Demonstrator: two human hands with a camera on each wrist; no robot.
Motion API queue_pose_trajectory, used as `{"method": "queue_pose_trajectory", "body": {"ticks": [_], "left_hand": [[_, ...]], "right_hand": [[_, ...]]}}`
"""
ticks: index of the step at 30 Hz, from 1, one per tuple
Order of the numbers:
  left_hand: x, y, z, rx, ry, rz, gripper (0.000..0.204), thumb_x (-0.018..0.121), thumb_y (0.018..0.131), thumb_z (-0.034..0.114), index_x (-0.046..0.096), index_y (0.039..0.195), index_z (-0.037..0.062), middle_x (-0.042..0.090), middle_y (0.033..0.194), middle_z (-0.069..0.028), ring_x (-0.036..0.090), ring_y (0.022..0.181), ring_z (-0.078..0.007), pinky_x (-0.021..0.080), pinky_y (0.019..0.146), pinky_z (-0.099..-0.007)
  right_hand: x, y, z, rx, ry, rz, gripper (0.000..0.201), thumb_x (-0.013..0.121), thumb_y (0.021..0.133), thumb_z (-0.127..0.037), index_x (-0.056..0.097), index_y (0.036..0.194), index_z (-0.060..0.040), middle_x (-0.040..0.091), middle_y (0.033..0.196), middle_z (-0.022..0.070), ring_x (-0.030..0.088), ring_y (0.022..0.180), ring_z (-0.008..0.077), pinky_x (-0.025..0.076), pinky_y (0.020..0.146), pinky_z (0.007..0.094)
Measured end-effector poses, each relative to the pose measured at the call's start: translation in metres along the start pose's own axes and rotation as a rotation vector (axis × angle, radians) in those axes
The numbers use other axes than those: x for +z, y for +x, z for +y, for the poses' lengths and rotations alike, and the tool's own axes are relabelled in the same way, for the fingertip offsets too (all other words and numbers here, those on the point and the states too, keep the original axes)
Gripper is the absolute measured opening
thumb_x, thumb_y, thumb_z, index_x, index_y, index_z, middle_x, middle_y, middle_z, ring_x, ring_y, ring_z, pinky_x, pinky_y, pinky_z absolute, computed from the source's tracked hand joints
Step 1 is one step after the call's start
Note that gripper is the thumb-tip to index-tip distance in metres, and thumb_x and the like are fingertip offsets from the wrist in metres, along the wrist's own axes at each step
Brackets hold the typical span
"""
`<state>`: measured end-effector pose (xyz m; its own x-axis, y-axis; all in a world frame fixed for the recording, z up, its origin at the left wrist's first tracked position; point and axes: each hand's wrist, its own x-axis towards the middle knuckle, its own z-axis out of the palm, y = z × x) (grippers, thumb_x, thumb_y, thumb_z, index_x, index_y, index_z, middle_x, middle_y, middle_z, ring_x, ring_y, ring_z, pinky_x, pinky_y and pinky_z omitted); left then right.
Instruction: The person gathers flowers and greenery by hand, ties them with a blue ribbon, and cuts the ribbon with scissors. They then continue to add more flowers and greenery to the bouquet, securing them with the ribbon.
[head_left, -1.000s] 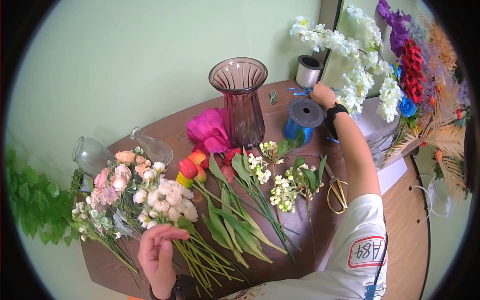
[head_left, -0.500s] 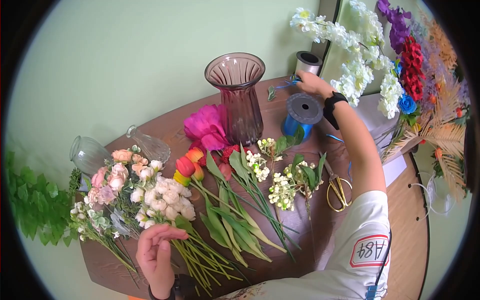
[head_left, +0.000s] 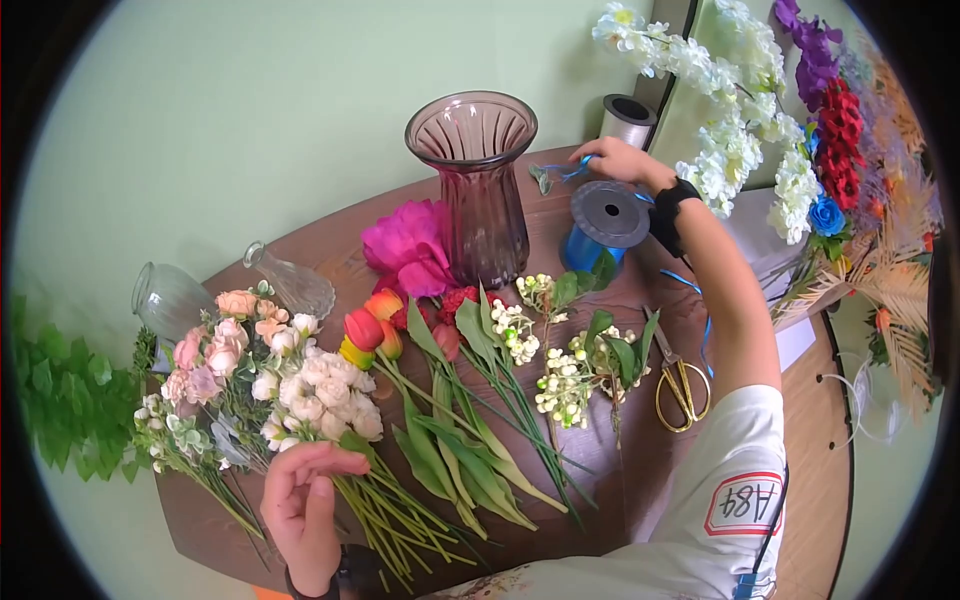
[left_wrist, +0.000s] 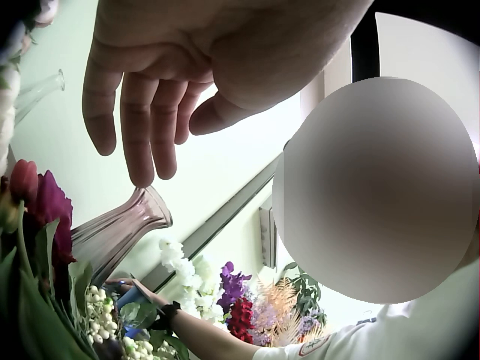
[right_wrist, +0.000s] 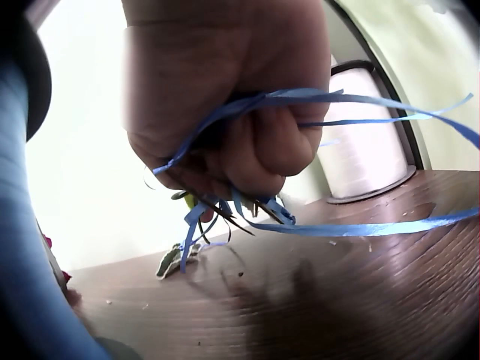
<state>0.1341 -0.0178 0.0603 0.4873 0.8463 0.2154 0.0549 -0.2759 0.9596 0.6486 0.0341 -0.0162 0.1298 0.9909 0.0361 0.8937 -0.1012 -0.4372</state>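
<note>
My right hand [head_left: 618, 160] is curled at the back of the table, just behind the blue ribbon spool [head_left: 610, 215]. In the right wrist view it grips loose blue ribbon [right_wrist: 300, 97], with thin dark stem bits [right_wrist: 225, 214] poking out below the fingers. A small green leaf sprig [right_wrist: 176, 262] lies on the table close by the fingertips. My left hand [head_left: 305, 515] hovers at the front left with loosely bent fingers, holding nothing, over the stems of the white flower bunch [head_left: 330, 395]. The left wrist view shows its fingers hanging apart.
A purple glass vase [head_left: 485, 220] stands upright left of the right hand. The white ribbon spool [head_left: 628, 128] stands behind it. Gold-handled scissors [head_left: 683, 395], tulips [head_left: 365, 330] and white-berry sprigs [head_left: 565, 390] lie in front. Two clear glass vases are at the left; white blossom branches [head_left: 735, 150] overhang the right.
My right hand has moved left from beside the white spool towards the leaf sprig, with blue ribbon in its fingers. My left hand has stayed nearly in place.
</note>
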Motion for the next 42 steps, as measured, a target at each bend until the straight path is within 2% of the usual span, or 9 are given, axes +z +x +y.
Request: {"method": "queue_pose_trajectory", "body": {"ticks": [7,12,16,21,22,25,27,31,42], "left_hand": [[0.044,0.062,0.059,0.243,0.287,-0.465,0.023,0.042,0.078,-0.002,0.047,0.1,-0.0029,0.056,0.093,-0.0139,0.056,0.083,-0.0191,0.042,0.075,-0.0281],[0.159,0.153,0.023,0.676,0.347,-0.5,0.031,0.047,0.082,0.014,0.045,0.11,0.0008,0.054,0.09,-0.0146,0.054,0.083,-0.0229,0.043,0.074,-0.0297],[0.238,0.218,0.03,0.465,0.433,-0.524,0.03,0.044,0.07,0.012,0.055,0.088,-0.0084,0.056,0.083,-0.0252,0.053,0.082,-0.0399,0.042,0.074,-0.041],[0.292,0.293,-0.026,0.627,1.283,-0.933,0.042,0.049,0.074,0.022,0.048,0.11,-0.0006,0.056,0.1,-0.0164,0.056,0.087,-0.0265,0.045,0.072,-0.0343],[0.287,0.285,-0.022,0.118,0.915,-0.787,0.037,0.049,0.076,0.024,0.051,0.107,0.0031,0.057,0.099,-0.0095,0.057,0.082,-0.0226,0.045,0.065,-0.0385],[0.283,0.31,-0.064,-0.27,0.545,-0.798,0.039,0.048,0.079,0.029,0.047,0.111,0.0075,0.045,0.117,-0.0109,0.052,0.086,-0.0212,0.044,0.065,-0.0425],[0.279,0.303,-0.062,-0.387,0.524,-0.748,0.036,0.048,0.081,0.032,0.049,0.111,0.0123,0.034,0.128,-0.008,0.029,0.118,-0.0206,0.029,0.091,-0.0454],[0.289,0.308,-0.079,-0.509,0.573,-0.839,0.036,0.045,0.084,0.031,0.047,0.116,0.0145,0.036,0.127,-0.0017,0.029,0.118,-0.0155,0.021,0.098,-0.0381],[0.287,0.297,-0.066,-0.774,0.185,-0.972,0.037,0.044,0.084,0.026,0.045,0.113,0.0043,0.04,0.124,-0.008,0.042,0.106,-0.0122,0.036,0.088,-0.0305]], "right_hand": [[-0.052,-0.058,-0.034,0.224,0.604,0.412,0.028,0.04,0.075,-0.012,0.057,0.096,-0.0072,0.038,0.056,-0.0052,0.032,0.046,0.0034,0.024,0.038,0.0192],[-0.073,-0.09,-0.07,0.136,0.856,0.58,0.029,0.035,0.078,-0.011,0.056,0.098,-0.0059,0.034,0.054,-0.007,0.026,0.043,0.0027,0.018,0.037,0.0188],[-0.09,-0.117,-0.09,0.144,0.843,0.699,0.031,0.035,0.077,-0.01,0.054,0.102,-0.0059,0.027,0.054,-0.0083,0.02,0.042,0.0016,0.016,0.037,0.018],[-0.108,-0.177,-0.122,0.099,0.904,0.806,0.031,0.034,0.079,-0.01,0.053,0.102,-0.0044,0.026,0.053,-0.0083,0.019,0.041,0.0012,0.014,0.036,0.0174],[-0.109,-0.19,-0.124,0.106,0.911,0.809,0.031,0.034,0.079,-0.01,0.052,0.102,-0.0041,0.025,0.053,-0.0084,0.018,0.041,0.0011,0.013,0.036,0.0172],[-0.108,-0.226,-0.128,0.135,0.866,0.843,0.031,0.033,0.079,-0.011,0.052,0.102,-0.0036,0.025,0.052,-0.0088,0.017,0.04,0.0008,0.013,0.035,0.017],[-0.105,-0.243,-0.127,0.174,0.812,0.856,0.031,0.033,0.078,-0.013,0.051,0.101,-0.0033,0.026,0.051,-0.0089,0.017,0.039,0.0003,0.013,0.035,0.0169],[-0.092,-0.266,-0.122,0.198,0.802,0.825,0.03,0.034,0.078,-0.015,0.052,0.1,-0.0042,0.027,0.051,-0.0087,0.017,0.04,0.0,0.011,0.036,0.0171],[-0.076,-0.282,-0.112,0.186,0.846,0.781,0.035,0.034,0.073,-0.008,0.055,0.1,-0.0043,0.028,0.051,-0.0089,0.021,0.043,0.0004,0.017,0.037,0.0168]]}}
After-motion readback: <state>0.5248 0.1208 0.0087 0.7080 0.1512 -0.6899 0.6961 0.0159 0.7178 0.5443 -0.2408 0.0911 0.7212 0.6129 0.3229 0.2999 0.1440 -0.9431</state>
